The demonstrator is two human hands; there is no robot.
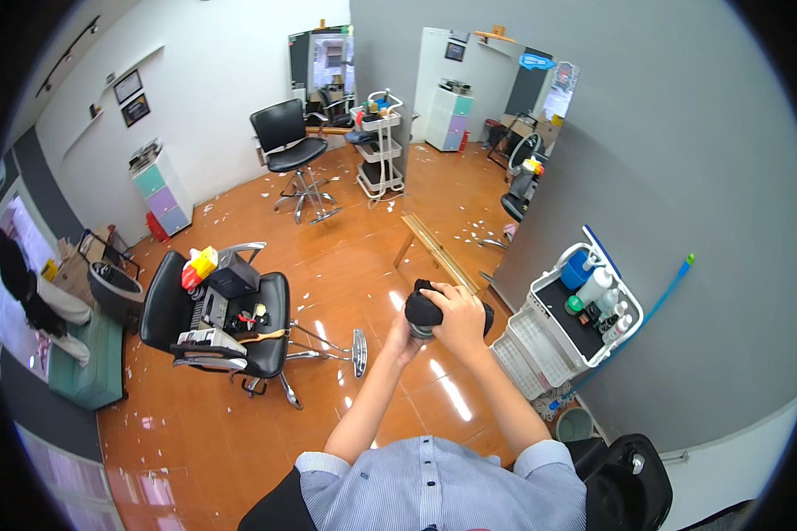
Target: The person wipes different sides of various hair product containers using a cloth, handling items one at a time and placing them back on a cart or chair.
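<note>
In front of my chest, my left hand (403,341) grips a small rounded greyish object (421,330) from below. A black cloth (422,308) covers most of that object, so its kind cannot be made out. My right hand (461,314) presses the bunched cloth onto it from above, and another part of the cloth shows beyond my right fingers. Both hands are close together above the tiled floor (398,391), near the end of a narrow wooden bench (438,249).
At left, a black salon chair (275,325) bears boxes and a wooden-handled brush (264,336). A white trolley (538,292) with several bottles stands at right beside a blue pole (661,302). A black wash basin (627,484) is near my right side. White scraps litter the floor.
</note>
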